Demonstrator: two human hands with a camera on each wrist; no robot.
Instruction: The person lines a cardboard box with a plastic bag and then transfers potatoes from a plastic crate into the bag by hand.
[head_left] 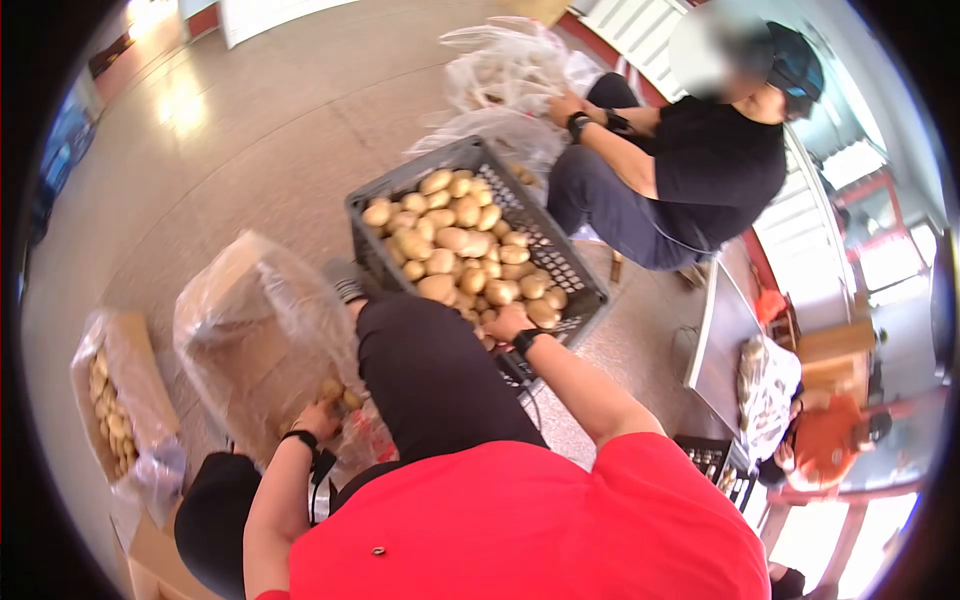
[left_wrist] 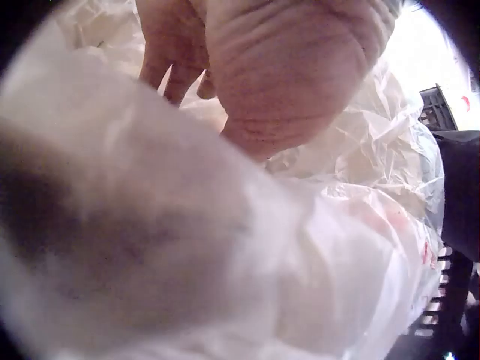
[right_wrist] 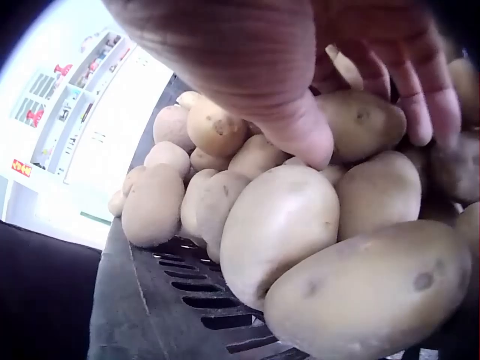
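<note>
Potatoes [head_left: 440, 235] fill a black plastic crate [head_left: 375, 255] in front of the person. My right hand [head_left: 508, 325] is at the crate's near end; in the right wrist view its thumb [right_wrist: 300, 135] and fingers lie on either side of a potato [right_wrist: 364, 124], gripping it. Larger potatoes [right_wrist: 367, 292] lie beside it against the slotted wall. My left hand [head_left: 318, 418] is down inside a box lined with clear plastic [head_left: 250, 290], close to some potatoes [head_left: 345, 395]. In the left wrist view the left hand [left_wrist: 292, 67] has its fingers pointing down, loosely bent, partly behind the plastic.
A narrower plastic-lined box of potatoes [head_left: 112, 420] stands at far left. Across the crate a seated person in black [head_left: 700, 170] handles clear plastic bags [head_left: 505, 70]. A metal-edged table [head_left: 722, 330] and a person in orange [head_left: 830, 440] are at right.
</note>
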